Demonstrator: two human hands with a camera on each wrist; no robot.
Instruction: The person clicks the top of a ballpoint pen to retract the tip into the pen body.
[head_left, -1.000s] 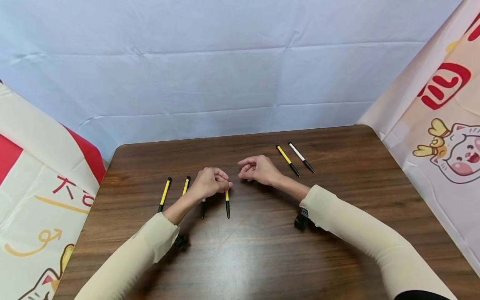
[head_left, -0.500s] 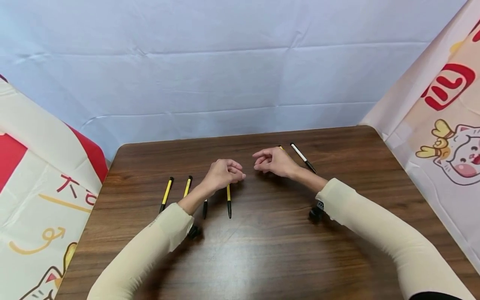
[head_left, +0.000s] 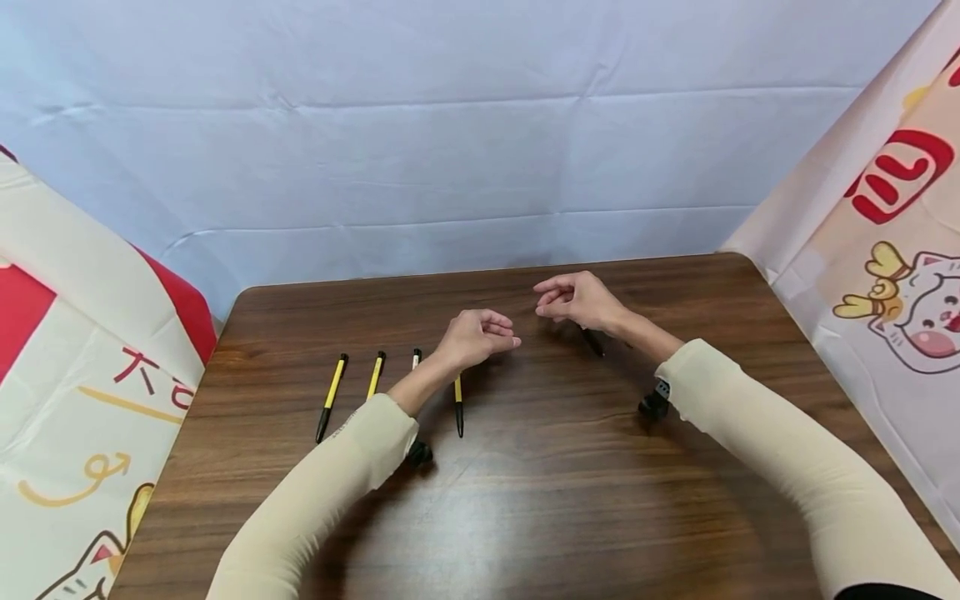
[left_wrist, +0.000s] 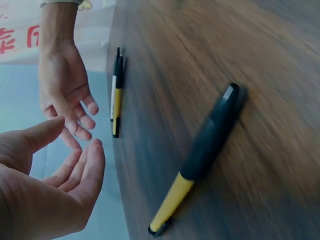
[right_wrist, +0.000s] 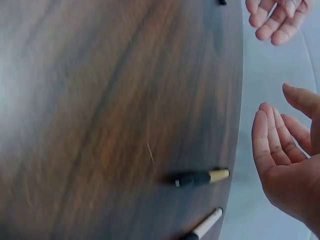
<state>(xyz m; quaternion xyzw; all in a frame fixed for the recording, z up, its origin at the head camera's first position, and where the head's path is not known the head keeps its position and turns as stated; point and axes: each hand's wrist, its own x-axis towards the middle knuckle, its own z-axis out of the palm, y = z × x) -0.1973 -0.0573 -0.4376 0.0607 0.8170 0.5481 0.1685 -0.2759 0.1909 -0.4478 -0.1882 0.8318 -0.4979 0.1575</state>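
My left hand hovers over the middle of the table, fingers relaxed and apart from the thumb, holding nothing. Just below it lies a yellow-and-black pen, also large in the left wrist view as the pen. Farther right, my right hand is raised with loosely bent, empty fingers. It hides most of two pens in the head view; only a black pen tip shows. The right wrist view reveals them as a yellow-and-black pen and a white-and-black pen.
Left of my left hand lie a yellow-and-black pen, another yellow pen and a white pen, the latter two partly behind my forearm. The wooden table ends at a pale cloth backdrop.
Both hands have moved to the right and farther back. The left hand has left the yellow-and-black pen lying on the table. The right hand now covers the two right-hand pens.
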